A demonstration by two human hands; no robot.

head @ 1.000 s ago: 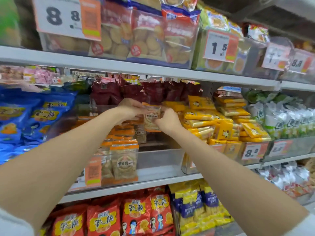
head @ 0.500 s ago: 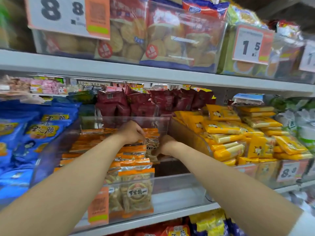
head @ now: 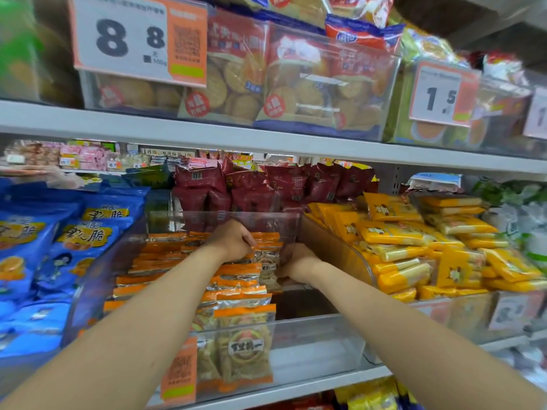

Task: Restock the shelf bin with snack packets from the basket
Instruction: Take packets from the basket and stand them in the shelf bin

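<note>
My left hand [head: 233, 241] and my right hand [head: 297, 261] pinch 1 orange-topped snack packet [head: 268, 266], fingers curled on its edges. It stands upright behind the packet row [head: 242, 329] inside the clear shelf bin [head: 313, 347].

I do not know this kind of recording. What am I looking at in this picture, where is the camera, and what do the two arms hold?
There is no machine here. The two arms belong to a person at a shop shelf, and the camera sits on that person's head, looking forward and down. The left hand and the right hand hold one orange-topped snack packet inside a clear plastic bin. More of the same packets stand in a row on the bin's left side. To the left lie blue bags, to the right yellow packets, and behind are dark red bags. The basket is not in view.
</note>
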